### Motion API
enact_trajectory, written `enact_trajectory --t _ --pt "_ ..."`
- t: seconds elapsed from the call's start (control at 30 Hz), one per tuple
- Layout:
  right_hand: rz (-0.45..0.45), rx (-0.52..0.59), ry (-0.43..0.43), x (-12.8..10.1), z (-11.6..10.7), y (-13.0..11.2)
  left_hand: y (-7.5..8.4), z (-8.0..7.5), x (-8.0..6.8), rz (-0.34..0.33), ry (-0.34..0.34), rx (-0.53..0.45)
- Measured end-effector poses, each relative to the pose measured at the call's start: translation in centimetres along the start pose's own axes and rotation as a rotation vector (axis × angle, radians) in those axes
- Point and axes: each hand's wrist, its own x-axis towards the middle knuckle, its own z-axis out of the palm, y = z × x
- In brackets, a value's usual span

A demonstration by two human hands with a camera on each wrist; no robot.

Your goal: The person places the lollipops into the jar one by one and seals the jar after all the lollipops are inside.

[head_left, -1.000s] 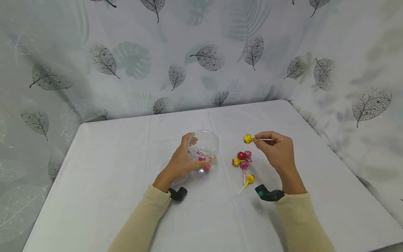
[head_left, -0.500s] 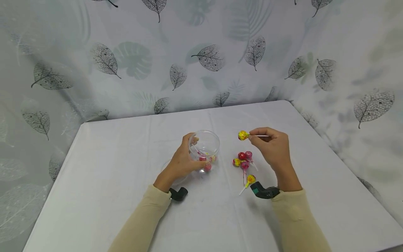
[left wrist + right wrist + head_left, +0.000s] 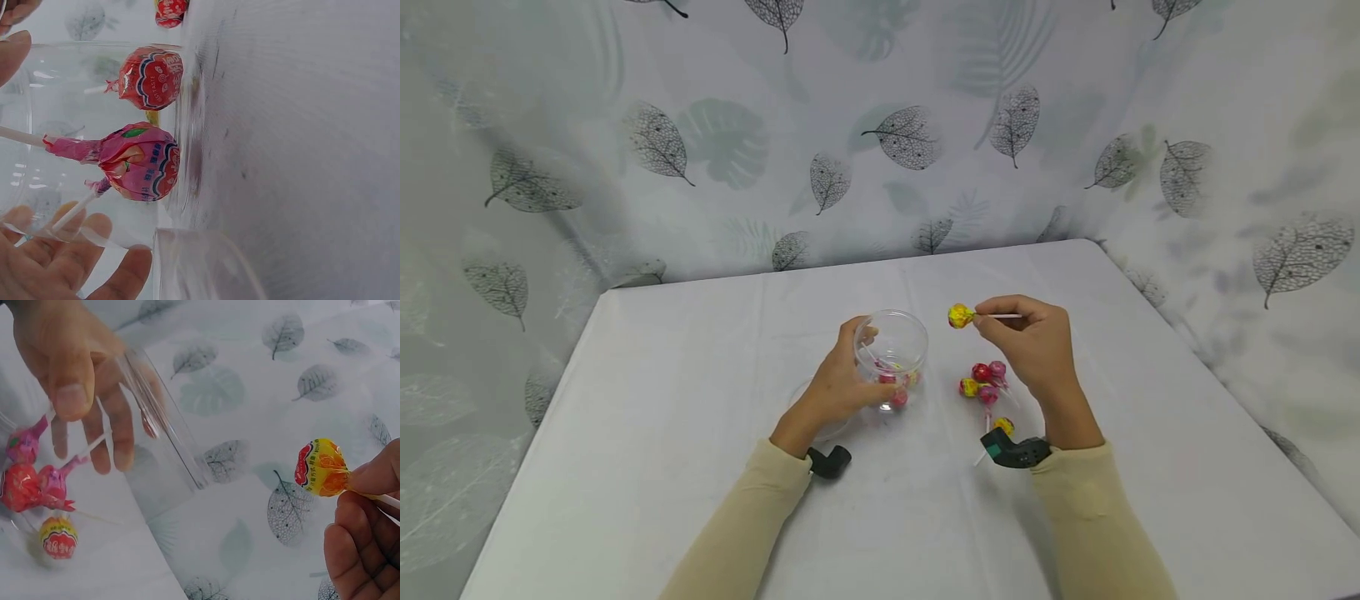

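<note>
My left hand [image 3: 838, 383] grips the side of a clear round jar [image 3: 891, 342] that stands upright on the table, its top uncovered. Through its wall, the left wrist view shows a red lollipop [image 3: 153, 78] and a pink lollipop [image 3: 140, 162] lying heads down at the bottom; a yellow lollipop [image 3: 59, 537] is in there too. Between thumb and fingers, my right hand [image 3: 1033, 346] pinches the white stick of a yellow lollipop [image 3: 960, 316]. It is held in the air to the right of the jar, its head pointing left towards it.
Several loose lollipops [image 3: 988, 395] lie on the white table [image 3: 700, 500] right of the jar. One yellow lollipop [image 3: 1003, 426] is partly covered by the right wrist camera [image 3: 1015, 450]. A clear round lid [image 3: 831, 429] lies below the left wrist. Leaf-patterned cloth [image 3: 865, 200] hangs behind.
My right hand has moved left and slightly away from me, bringing the yellow lollipop nearer the jar. The left hand keeps its hold on the jar; the view has shifted a little.
</note>
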Motion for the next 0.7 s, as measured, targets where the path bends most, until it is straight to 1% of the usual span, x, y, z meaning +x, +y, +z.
enact_trajectory --t 0.27,0.5,0.7 --pt "-0.021 0.031 -0.054 0.1 1.3 -0.4 0.2 0.0 -0.1 -0.009 0.001 0.004" --pt "-0.003 -0.023 -0.109 0.0 2.5 -0.3 0.3 0.0 -0.1 -0.020 0.002 0.002" --pt "0.009 -0.033 -0.144 -0.1 3.4 0.0 0.3 0.0 -0.1 -0.021 0.000 0.004"
